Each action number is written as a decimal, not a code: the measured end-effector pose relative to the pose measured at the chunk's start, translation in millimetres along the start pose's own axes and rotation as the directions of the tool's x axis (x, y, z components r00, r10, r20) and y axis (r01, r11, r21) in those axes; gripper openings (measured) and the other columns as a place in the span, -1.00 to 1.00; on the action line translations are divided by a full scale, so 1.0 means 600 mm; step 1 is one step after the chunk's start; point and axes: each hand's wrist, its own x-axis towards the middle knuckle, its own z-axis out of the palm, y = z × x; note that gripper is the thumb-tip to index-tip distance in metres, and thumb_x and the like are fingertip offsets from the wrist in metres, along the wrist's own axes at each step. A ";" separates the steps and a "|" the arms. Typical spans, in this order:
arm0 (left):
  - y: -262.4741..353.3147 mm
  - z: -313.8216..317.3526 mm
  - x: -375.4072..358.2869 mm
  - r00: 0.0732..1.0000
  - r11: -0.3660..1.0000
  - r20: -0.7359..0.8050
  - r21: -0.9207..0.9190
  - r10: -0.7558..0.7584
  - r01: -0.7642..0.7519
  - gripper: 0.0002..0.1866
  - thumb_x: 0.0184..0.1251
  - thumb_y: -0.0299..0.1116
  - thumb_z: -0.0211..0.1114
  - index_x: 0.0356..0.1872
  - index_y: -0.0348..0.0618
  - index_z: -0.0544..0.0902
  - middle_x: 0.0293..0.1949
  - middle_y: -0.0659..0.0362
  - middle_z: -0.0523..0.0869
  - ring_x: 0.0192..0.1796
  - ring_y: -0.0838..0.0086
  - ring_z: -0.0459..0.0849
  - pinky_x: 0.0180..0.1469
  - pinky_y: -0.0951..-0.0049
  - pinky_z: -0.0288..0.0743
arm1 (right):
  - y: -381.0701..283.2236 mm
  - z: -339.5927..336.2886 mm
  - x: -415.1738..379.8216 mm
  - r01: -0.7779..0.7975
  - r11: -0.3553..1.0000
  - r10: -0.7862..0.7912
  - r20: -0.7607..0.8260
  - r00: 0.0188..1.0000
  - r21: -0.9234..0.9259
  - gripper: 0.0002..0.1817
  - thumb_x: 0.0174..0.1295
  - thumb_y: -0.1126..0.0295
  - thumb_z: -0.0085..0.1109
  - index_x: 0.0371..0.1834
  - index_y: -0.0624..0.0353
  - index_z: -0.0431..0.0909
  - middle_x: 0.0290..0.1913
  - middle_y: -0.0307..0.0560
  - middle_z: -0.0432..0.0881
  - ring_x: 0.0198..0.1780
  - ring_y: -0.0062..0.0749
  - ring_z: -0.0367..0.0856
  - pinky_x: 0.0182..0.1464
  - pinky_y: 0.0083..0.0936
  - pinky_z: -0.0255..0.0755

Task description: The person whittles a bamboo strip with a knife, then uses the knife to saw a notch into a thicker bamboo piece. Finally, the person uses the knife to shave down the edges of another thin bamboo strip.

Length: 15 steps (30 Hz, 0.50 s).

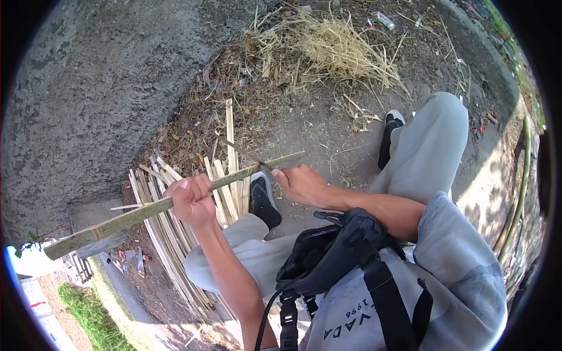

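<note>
My left hand (pixel 193 200) is wrapped round a long flat strip of split bamboo or wood (pixel 132 217), which runs from the lower left to the middle of the view. Near the strip's right end, my right hand (pixel 295 182) is closed at the end of a thin dark blade (pixel 240 148). The blade crosses the strip at a steep angle and touches it. The blade's handle is hidden in my fingers.
Several cut strips (pixel 170 245) lie on the ground at the left beside my leg. Dry shavings (pixel 339 48) are heaped ahead, near a clear bottle (pixel 383 20). A concrete slab (pixel 105 88) fills the upper left. Tools, one a saw (pixel 140 263), lie at the lower left.
</note>
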 end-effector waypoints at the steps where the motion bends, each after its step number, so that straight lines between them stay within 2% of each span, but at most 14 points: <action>1: 0.001 0.002 -0.010 1.000 1.000 -0.020 0.008 -0.003 0.003 -0.57 0.18 -0.50 0.00 -0.83 -0.04 0.06 -0.84 0.31 0.00 -0.77 0.59 -0.10 -0.65 0.43 -0.15 | -0.037 -0.022 -0.008 0.033 0.999 -0.033 0.007 0.999 0.013 -0.49 0.42 0.06 -0.14 -0.38 0.33 0.58 -0.54 0.39 0.56 -0.41 0.35 0.58 -0.24 0.09 0.49; 2: 0.001 0.006 -0.010 1.000 1.000 0.008 0.023 0.004 -0.004 -0.57 0.17 -0.50 0.00 -0.83 -0.05 0.06 -0.84 0.30 0.00 -0.77 0.59 -0.10 -0.65 0.43 -0.15 | -0.054 -0.031 -0.013 0.066 0.997 -0.067 0.021 0.998 0.028 -0.48 0.42 0.06 -0.13 -0.39 0.34 0.58 -0.53 0.40 0.57 -0.40 0.35 0.59 -0.23 0.10 0.49; 5: 0.000 0.015 -0.017 0.999 0.999 0.037 0.026 0.029 -0.030 -0.58 0.15 -0.51 0.01 -0.82 -0.04 0.06 -0.85 0.30 0.01 -0.78 0.59 -0.09 -0.66 0.43 -0.13 | -0.014 0.000 -0.017 0.013 1.000 -0.013 -0.021 1.000 -0.028 -0.46 0.42 0.05 -0.14 -0.41 0.35 0.58 -0.52 0.41 0.57 -0.38 0.37 0.58 -0.22 0.11 0.48; 6: 0.000 0.015 -0.018 0.999 1.000 0.044 0.024 0.016 -0.017 -0.58 0.15 -0.52 0.02 -0.82 -0.04 0.06 -0.85 0.31 0.01 -0.79 0.59 -0.09 -0.67 0.43 -0.13 | 0.014 0.000 -0.007 -0.093 0.990 0.103 0.095 0.990 -0.108 -0.46 0.43 0.04 -0.20 -0.27 0.33 0.61 -0.42 0.41 0.61 -0.29 0.38 0.60 -0.11 0.12 0.48; 9: 0.003 0.012 -0.014 0.997 1.000 0.075 0.006 0.005 -0.005 -0.58 0.13 -0.53 0.02 -0.82 -0.04 0.06 -0.86 0.31 0.02 -0.80 0.59 -0.08 -0.68 0.44 -0.14 | 0.035 -0.011 -0.008 -0.111 0.990 0.123 0.145 0.982 -0.089 -0.43 0.45 0.02 -0.24 -0.26 0.32 0.62 -0.41 0.42 0.60 -0.27 0.39 0.60 -0.09 0.12 0.48; 12: 0.000 0.023 -0.016 0.998 1.000 0.055 0.000 0.008 -0.008 -0.57 0.11 -0.56 0.03 -0.83 -0.04 0.04 -0.86 0.32 0.03 -0.80 0.60 -0.08 -0.68 0.45 -0.14 | -0.009 -0.026 -0.022 -0.107 0.994 0.107 0.078 0.991 -0.011 -0.39 0.47 0.00 -0.30 -0.30 0.32 0.62 -0.41 0.42 0.61 -0.25 0.40 0.60 -0.07 0.13 0.47; 15: -0.002 0.026 -0.018 0.999 1.000 0.054 0.007 0.007 -0.007 -0.56 0.12 -0.55 0.03 -0.84 -0.04 0.04 -0.86 0.32 0.03 -0.80 0.60 -0.09 -0.68 0.46 -0.14 | 0.039 -0.003 -0.026 -0.140 0.989 0.143 0.037 0.989 -0.053 -0.36 0.48 -0.02 -0.35 -0.29 0.31 0.62 -0.41 0.43 0.60 -0.25 0.40 0.60 -0.06 0.15 0.46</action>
